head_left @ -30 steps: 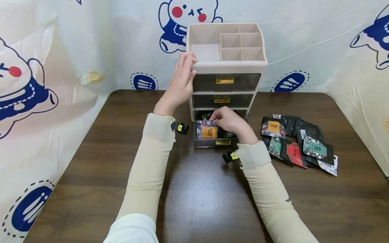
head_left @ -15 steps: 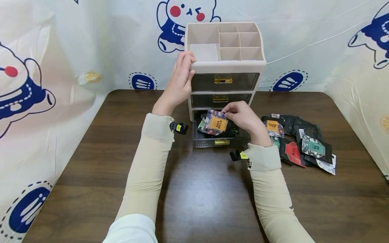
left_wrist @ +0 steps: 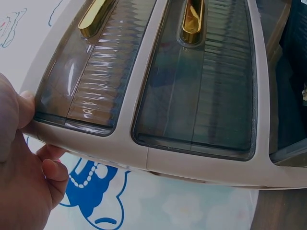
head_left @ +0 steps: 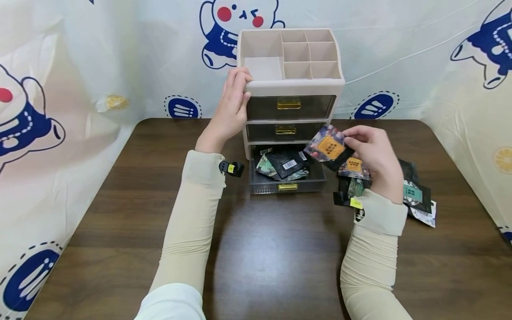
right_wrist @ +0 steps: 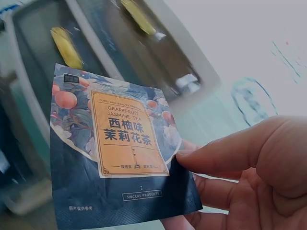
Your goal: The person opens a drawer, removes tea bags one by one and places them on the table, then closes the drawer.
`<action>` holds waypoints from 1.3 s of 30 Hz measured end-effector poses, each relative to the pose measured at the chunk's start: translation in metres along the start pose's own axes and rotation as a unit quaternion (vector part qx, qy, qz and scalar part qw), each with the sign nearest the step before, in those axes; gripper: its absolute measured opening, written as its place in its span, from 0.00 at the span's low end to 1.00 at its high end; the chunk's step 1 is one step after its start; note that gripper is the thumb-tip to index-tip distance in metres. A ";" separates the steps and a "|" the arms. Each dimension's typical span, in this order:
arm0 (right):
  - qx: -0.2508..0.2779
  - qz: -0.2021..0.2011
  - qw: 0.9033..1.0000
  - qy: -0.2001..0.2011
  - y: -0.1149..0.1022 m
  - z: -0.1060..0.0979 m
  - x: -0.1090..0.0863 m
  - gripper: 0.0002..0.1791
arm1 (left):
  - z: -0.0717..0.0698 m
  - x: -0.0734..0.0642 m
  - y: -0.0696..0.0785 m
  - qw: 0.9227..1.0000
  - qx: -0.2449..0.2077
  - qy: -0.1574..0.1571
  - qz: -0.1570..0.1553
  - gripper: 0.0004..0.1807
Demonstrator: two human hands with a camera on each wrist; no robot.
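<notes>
A white desktop drawer organizer stands at the back of the table. My left hand grips its upper left edge, thumb on the front in the left wrist view. Between thumb and fingers, my right hand pinches a tea bag packet by its edge, right of the organizer and above the table. The packet's orange label reads "Grapefruit Jasmine Tea" in the right wrist view. Below, the bottom drawer is pulled out, with several black and green packets lying in it.
Several more packets lie in a pile on the brown table, partly hidden by my right hand and wrist. The upper drawer and middle drawer are closed. A printed curtain hangs behind.
My right hand has lifted the grapefruit jasmine tea packet out of the bottom drawer and carried it right, towards the pile. The left hand stays on the organizer.
</notes>
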State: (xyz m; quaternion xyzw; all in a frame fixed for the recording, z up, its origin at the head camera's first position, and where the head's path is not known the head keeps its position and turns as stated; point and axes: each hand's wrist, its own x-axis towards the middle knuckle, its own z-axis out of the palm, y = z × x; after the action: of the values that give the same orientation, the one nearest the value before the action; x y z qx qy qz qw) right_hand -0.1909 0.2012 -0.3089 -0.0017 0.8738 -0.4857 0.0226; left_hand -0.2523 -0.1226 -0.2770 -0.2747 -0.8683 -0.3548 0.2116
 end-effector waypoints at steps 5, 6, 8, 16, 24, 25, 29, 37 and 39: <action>0.067 0.050 0.996 0.036 0.021 -0.024 -0.003 0.09 | 0.000 -0.001 -0.001 1.000 -0.001 0.003 0.000 0.13; 0.084 0.058 0.994 0.045 0.025 -0.027 -0.004 0.07 | 0.001 -0.001 -0.001 1.000 0.000 0.003 0.000 0.13; 0.106 0.074 0.990 0.065 0.033 -0.034 -0.005 0.07 | 0.001 -0.001 -0.001 1.000 0.000 0.003 -0.002 0.13; 0.242 0.141 0.954 0.105 0.066 -0.053 -0.008 0.10 | 0.000 0.000 0.001 1.000 0.000 -0.001 -0.011 0.13; 0.297 0.214 0.921 0.134 0.095 -0.062 -0.011 0.09 | 0.002 0.000 0.002 1.000 0.002 -0.003 -0.006 0.13; 0.302 0.221 0.917 0.136 0.099 -0.063 -0.011 0.09 | 0.002 0.000 0.002 1.000 0.002 -0.003 -0.006 0.13; 0.296 0.252 0.911 0.137 0.108 -0.063 -0.009 0.10 | 0.001 0.000 0.001 1.000 0.005 -0.001 -0.009 0.14; 0.272 0.259 0.919 0.122 0.117 -0.064 -0.008 0.12 | -0.001 0.000 0.001 1.000 0.008 -0.002 -0.010 0.14; 0.280 0.258 0.915 0.130 0.117 -0.064 -0.009 0.13 | -0.001 0.000 0.001 1.000 0.008 -0.001 -0.009 0.14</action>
State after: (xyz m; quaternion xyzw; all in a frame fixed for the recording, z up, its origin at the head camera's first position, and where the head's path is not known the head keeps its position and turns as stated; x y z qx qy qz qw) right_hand -0.1827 0.3177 -0.3739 0.2937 0.6669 -0.6840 0.0330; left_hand -0.2516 -0.1225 -0.2757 -0.2652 -0.8738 -0.3497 0.2096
